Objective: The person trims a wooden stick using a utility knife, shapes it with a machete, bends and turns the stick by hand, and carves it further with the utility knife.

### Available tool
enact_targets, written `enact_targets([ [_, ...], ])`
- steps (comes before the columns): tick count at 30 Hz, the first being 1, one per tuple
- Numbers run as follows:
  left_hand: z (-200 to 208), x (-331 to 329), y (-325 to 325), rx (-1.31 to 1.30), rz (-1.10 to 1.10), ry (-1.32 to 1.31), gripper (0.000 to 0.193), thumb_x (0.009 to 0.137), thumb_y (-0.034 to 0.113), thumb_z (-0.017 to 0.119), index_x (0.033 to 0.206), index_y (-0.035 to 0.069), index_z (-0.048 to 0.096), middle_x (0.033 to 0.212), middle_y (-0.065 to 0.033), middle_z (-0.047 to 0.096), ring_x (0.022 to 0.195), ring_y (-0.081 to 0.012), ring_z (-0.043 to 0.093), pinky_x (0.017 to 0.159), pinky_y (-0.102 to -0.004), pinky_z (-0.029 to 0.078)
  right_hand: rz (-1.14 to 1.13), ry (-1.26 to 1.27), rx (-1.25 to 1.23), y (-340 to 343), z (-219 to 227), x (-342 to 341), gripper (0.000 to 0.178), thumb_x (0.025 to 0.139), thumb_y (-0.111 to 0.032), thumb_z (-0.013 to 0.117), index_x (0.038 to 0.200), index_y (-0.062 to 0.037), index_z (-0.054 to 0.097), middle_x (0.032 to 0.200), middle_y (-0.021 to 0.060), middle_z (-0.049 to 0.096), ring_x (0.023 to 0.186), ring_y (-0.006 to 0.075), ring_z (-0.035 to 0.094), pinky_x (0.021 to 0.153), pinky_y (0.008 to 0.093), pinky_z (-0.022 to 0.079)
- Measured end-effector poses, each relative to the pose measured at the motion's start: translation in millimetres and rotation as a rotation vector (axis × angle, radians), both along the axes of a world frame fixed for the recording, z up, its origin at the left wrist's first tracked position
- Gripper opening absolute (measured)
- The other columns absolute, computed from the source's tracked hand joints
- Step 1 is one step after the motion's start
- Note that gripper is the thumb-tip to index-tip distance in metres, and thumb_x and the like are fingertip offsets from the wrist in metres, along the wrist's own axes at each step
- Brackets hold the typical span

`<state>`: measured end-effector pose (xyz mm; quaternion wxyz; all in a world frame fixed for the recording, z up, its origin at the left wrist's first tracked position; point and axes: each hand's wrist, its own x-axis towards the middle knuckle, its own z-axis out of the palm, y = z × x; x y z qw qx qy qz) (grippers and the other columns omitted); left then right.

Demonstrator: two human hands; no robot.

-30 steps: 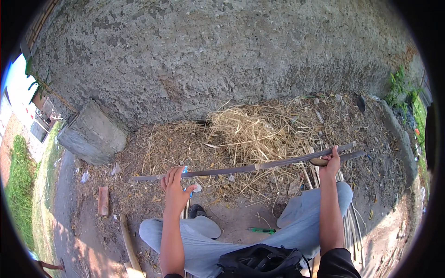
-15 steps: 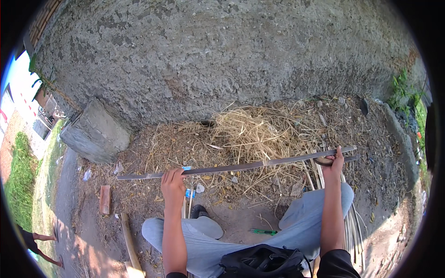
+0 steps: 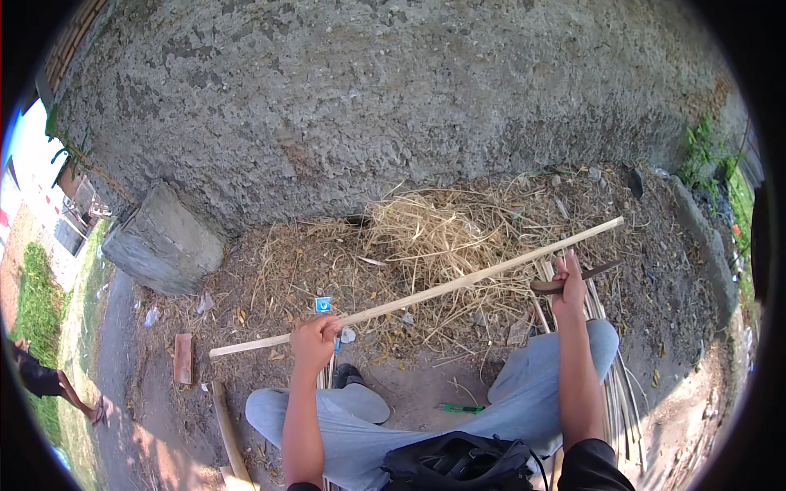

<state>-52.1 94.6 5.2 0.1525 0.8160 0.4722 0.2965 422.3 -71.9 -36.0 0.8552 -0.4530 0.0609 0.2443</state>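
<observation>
Head view, from the left edge: another person in dark clothing shows partly at the lower left rim, beside green grass. A grey concrete block stands left of centre against the rough wall that fills the upper frame. Below the block, a reddish brick lies on the dirt, and a length of wood slants near the lower left.

Left of centre, the left hand has its fingers clamped on a long pale strip. This strip crosses the middle of the frame, its left end lower, its right end rising toward the right. A small blue packet lies just above that hand, and a dark shoe shows below it.

At centre, a heap of dry straw lies beyond the strip; lower down, a green-handled tool rests on the ground, with a black bag at the bottom edge.

Right of centre, the right hand has fingers closed around the brown handle of a knife, blade pointing right. Its raised fingertips come close under the strip; whether they touch it, I cannot tell. Thin strips lie at the lower right.
</observation>
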Motion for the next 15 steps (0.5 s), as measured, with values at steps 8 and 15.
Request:
enact_targets([
  [8,-14,27,-17,-0.311,-0.071,-0.145,0.017,0.086,0.018,0.069,0.1,0.01,0.072,0.078,-0.0074,0.072,0.067,-0.0174,0.069,0.062,-0.0299,0.051,0.278,-0.065,0.009,19,9,-46,0.04,0.09,-0.035,0.068,0.112,-0.0036,0.058,0.096,0.0074,0.063,0.064,0.0042,0.041,0.059,0.0223,0.042],
  [15,-12,51,-26,-0.354,-0.161,-0.113,0.019,0.088,0.013,0.067,0.104,0.003,0.069,0.087,-0.0098,0.072,0.073,-0.0167,0.069,0.067,-0.0286,0.052,0.337,-0.131,0.213,22,13,-50,0.02,0.097,-0.024,0.059,0.088,-0.015,0.044,0.094,0.0062,0.063,0.062,0.0036,0.042,0.058,0.0229,0.043],
])
